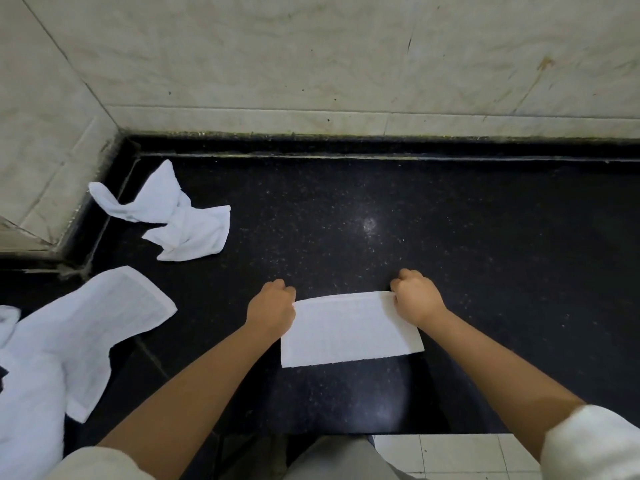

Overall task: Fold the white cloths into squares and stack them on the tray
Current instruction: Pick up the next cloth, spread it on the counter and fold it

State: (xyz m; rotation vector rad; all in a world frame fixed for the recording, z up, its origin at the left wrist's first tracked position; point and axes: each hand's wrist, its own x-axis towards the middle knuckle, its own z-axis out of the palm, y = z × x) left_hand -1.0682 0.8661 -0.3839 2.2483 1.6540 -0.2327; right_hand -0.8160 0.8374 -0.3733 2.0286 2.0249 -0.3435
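A folded white cloth point(349, 329) lies flat on the black counter, a wide rectangle tilted slightly, its far corners pinched by the left hand point(273, 306) and the right hand point(415, 299). Far left near the corner, a crumpled cloth point(173, 216) sits twisted and bunched. Closer in at the left edge, a heap of unfolded cloths point(69, 341) sprawls, one spread open on top and hanging over the counter's front.

Both forearms reaching forward, left hand point(273, 304) and right hand point(417, 297) — fingers curled, knuckles up, hands apart
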